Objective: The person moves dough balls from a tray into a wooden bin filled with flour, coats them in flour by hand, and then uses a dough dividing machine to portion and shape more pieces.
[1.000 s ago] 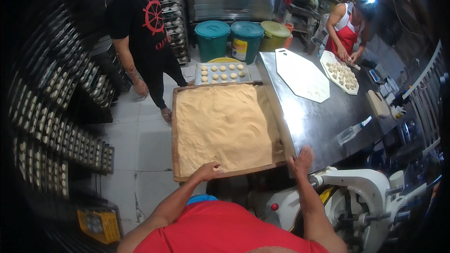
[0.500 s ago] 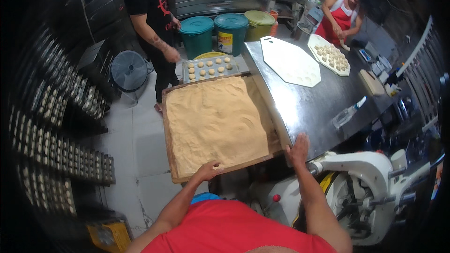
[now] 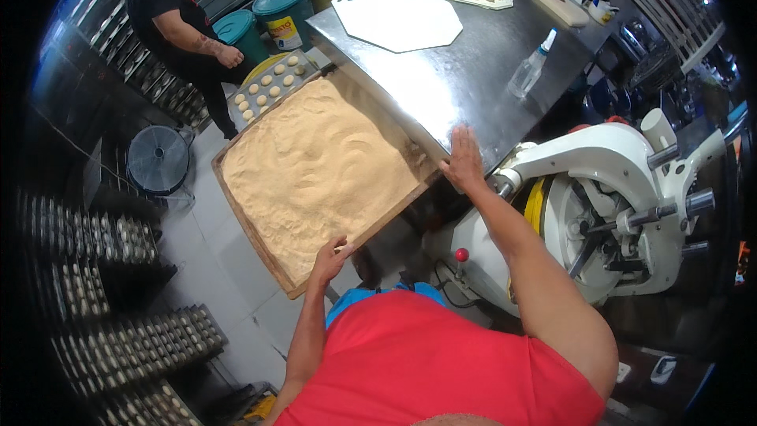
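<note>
Left hand (image 3: 326, 262), fingers loose, is by the brown wooden tray (image 3: 252, 230) of tan powder (image 3: 315, 158); right hand (image 3: 464, 161) lies flat on the shiny steel surface (image 3: 489, 79) beside it (resting, maybe). Pulling would need gripping.

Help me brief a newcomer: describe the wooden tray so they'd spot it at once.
Find the big steel table. Along its left side, near the wearer's left hand, lies the wide wooden tray. Unlike the metal tray of round dough pieces beyond it, this one holds loose tan powder.
</note>
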The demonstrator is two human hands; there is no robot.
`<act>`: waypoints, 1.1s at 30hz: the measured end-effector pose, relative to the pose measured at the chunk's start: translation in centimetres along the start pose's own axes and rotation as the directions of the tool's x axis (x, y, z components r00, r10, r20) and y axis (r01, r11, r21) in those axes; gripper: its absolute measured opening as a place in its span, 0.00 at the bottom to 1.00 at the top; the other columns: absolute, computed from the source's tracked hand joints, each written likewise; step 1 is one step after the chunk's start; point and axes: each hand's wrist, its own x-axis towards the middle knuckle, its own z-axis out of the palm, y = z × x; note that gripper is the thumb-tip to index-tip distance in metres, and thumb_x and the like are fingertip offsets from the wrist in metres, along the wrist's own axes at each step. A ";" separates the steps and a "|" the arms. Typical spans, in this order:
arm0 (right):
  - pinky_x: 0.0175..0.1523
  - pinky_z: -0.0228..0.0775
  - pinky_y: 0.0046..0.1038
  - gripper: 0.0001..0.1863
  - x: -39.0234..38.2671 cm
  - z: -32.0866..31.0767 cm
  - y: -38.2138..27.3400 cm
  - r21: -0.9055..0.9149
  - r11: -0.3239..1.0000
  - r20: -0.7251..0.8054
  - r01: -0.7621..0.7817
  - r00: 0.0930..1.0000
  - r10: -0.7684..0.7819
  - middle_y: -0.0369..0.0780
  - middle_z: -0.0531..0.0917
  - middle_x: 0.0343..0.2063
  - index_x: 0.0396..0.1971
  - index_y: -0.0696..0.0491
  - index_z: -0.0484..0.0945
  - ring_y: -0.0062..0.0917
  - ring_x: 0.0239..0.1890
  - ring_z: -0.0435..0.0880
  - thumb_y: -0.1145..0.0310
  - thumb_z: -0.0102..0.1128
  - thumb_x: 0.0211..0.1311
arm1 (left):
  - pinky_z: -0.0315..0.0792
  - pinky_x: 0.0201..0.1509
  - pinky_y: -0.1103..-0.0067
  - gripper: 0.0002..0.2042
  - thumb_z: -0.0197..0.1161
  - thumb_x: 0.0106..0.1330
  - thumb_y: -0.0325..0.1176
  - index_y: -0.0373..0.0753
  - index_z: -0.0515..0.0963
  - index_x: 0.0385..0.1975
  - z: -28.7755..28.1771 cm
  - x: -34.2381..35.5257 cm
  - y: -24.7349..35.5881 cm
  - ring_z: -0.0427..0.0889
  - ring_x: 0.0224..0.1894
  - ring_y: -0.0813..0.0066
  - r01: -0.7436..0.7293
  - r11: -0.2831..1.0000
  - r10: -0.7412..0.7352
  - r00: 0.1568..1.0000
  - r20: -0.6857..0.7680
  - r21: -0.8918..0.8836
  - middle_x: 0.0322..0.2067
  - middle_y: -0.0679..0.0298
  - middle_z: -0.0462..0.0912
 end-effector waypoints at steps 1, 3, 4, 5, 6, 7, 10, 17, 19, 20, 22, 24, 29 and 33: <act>0.82 0.41 0.44 0.52 -0.1 0.1 0.1 0.005 1.000 -0.016 0.010 1.000 -0.010 0.57 0.52 0.75 0.75 0.62 0.51 0.53 0.79 0.47 0.55 0.71 0.58 | 0.74 0.61 0.70 0.30 0.66 0.70 0.48 0.30 0.74 0.64 0.1 -0.1 0.1 0.81 0.59 0.60 0.012 1.000 -0.012 1.000 0.004 -0.001 0.58 0.46 0.82; 0.82 0.41 0.44 0.52 0.0 -0.1 -0.2 -0.006 1.000 -0.001 0.003 1.000 -0.003 0.57 0.53 0.75 0.75 0.62 0.51 0.53 0.79 0.47 0.55 0.70 0.58 | 0.74 0.62 0.70 0.30 0.66 0.70 0.48 0.31 0.74 0.63 0.2 -0.3 0.3 0.81 0.60 0.60 0.020 1.000 -0.020 1.000 0.005 -0.005 0.58 0.46 0.81; 0.82 0.41 0.44 0.52 0.0 -0.1 -0.3 -0.012 1.000 0.008 0.000 1.000 0.000 0.56 0.53 0.75 0.75 0.62 0.51 0.53 0.79 0.47 0.54 0.70 0.59 | 0.73 0.62 0.70 0.30 0.66 0.70 0.47 0.31 0.74 0.63 0.3 -0.4 0.4 0.81 0.60 0.60 0.017 1.000 -0.017 1.000 0.007 -0.004 0.58 0.47 0.81; 0.82 0.41 0.44 0.52 0.0 -0.1 -0.3 -0.016 1.000 0.003 0.001 1.000 -0.001 0.56 0.53 0.75 0.75 0.62 0.51 0.53 0.78 0.48 0.54 0.70 0.59 | 0.73 0.62 0.70 0.30 0.66 0.70 0.47 0.31 0.74 0.63 0.3 -0.4 0.3 0.81 0.60 0.60 0.011 1.000 -0.011 1.000 0.007 -0.004 0.58 0.47 0.81; 0.82 0.41 0.44 0.52 0.0 0.0 -0.3 -0.021 1.000 -0.002 0.003 1.000 -0.003 0.56 0.53 0.75 0.75 0.62 0.52 0.53 0.78 0.48 0.54 0.70 0.59 | 0.73 0.63 0.70 0.30 0.66 0.70 0.47 0.31 0.74 0.64 0.3 -0.3 0.3 0.80 0.60 0.60 0.009 1.000 -0.009 1.000 0.014 -0.005 0.58 0.47 0.81; 0.82 0.41 0.44 0.51 0.0 0.1 -0.3 -0.025 1.000 -0.006 0.004 1.000 -0.004 0.56 0.54 0.75 0.75 0.62 0.52 0.53 0.78 0.48 0.54 0.69 0.59 | 0.72 0.64 0.70 0.29 0.66 0.71 0.46 0.31 0.74 0.64 0.3 -0.2 0.2 0.80 0.61 0.61 0.008 1.000 -0.008 1.000 0.020 -0.006 0.59 0.47 0.81; 0.82 0.41 0.44 0.51 0.1 0.0 -0.3 -0.036 0.999 0.004 -0.004 1.000 0.004 0.56 0.54 0.75 0.75 0.62 0.52 0.53 0.78 0.48 0.53 0.69 0.59 | 0.72 0.64 0.70 0.29 0.66 0.71 0.46 0.31 0.73 0.65 0.4 0.2 0.3 0.79 0.61 0.62 0.028 0.999 -0.027 0.999 0.037 -0.024 0.59 0.47 0.80; 0.81 0.44 0.44 0.50 0.3 0.4 -0.1 -0.058 0.998 -0.018 -0.004 1.000 0.003 0.55 0.55 0.75 0.74 0.61 0.54 0.51 0.78 0.49 0.54 0.69 0.59 | 0.72 0.63 0.70 0.29 0.66 0.72 0.45 0.31 0.72 0.65 0.4 0.9 -0.7 0.79 0.61 0.62 0.021 1.000 -0.021 0.999 0.038 0.007 0.59 0.47 0.80; 0.81 0.44 0.45 0.50 0.4 0.1 -0.2 -0.066 0.998 0.000 -0.009 1.000 0.009 0.55 0.55 0.75 0.74 0.61 0.54 0.52 0.78 0.49 0.54 0.69 0.59 | 0.73 0.63 0.70 0.29 0.65 0.72 0.45 0.31 0.72 0.65 0.4 0.9 -0.5 0.79 0.61 0.62 0.021 1.000 -0.022 0.999 0.040 0.015 0.59 0.47 0.80; 0.81 0.44 0.45 0.50 0.4 0.1 -0.2 -0.063 0.998 -0.002 -0.005 1.000 0.005 0.55 0.55 0.75 0.74 0.61 0.54 0.52 0.78 0.49 0.54 0.69 0.59 | 0.73 0.63 0.70 0.29 0.65 0.72 0.45 0.31 0.72 0.65 0.4 0.8 -0.4 0.79 0.61 0.62 0.022 1.000 -0.023 0.999 0.041 0.019 0.59 0.47 0.80; 0.81 0.44 0.45 0.50 0.3 0.1 -0.3 -0.058 0.998 -0.006 0.002 1.000 -0.002 0.55 0.55 0.75 0.74 0.62 0.53 0.52 0.78 0.49 0.54 0.69 0.59 | 0.72 0.64 0.69 0.30 0.66 0.70 0.47 0.31 0.73 0.64 0.6 0.7 -0.3 0.80 0.61 0.59 0.013 0.999 -0.012 1.000 0.028 -0.032 0.58 0.46 0.81; 0.81 0.42 0.45 0.51 0.3 -0.1 -0.5 -0.063 0.998 0.023 0.003 1.000 -0.001 0.56 0.54 0.75 0.74 0.63 0.52 0.52 0.78 0.48 0.53 0.68 0.59 | 0.72 0.64 0.69 0.30 0.67 0.69 0.48 0.32 0.73 0.64 0.7 0.6 -0.5 0.80 0.61 0.58 0.007 0.999 -0.006 1.000 0.016 -0.051 0.58 0.45 0.81; 0.81 0.42 0.45 0.51 0.4 0.2 -0.2 -0.073 0.997 0.019 0.000 1.000 0.002 0.56 0.54 0.75 0.74 0.63 0.52 0.52 0.78 0.48 0.52 0.68 0.60 | 0.74 0.62 0.69 0.30 0.66 0.70 0.47 0.32 0.73 0.64 0.9 0.4 -0.1 0.81 0.59 0.57 0.029 1.000 -0.029 0.999 0.017 -0.007 0.58 0.45 0.81; 0.81 0.44 0.45 0.50 0.3 0.5 0.0 -0.063 0.998 -0.032 0.015 0.999 -0.017 0.56 0.56 0.74 0.73 0.63 0.53 0.53 0.78 0.49 0.54 0.68 0.59 | 0.75 0.61 0.70 0.29 0.66 0.70 0.46 0.31 0.73 0.64 0.9 0.2 0.5 0.82 0.58 0.58 0.015 1.000 -0.014 1.000 0.019 -0.004 0.57 0.46 0.82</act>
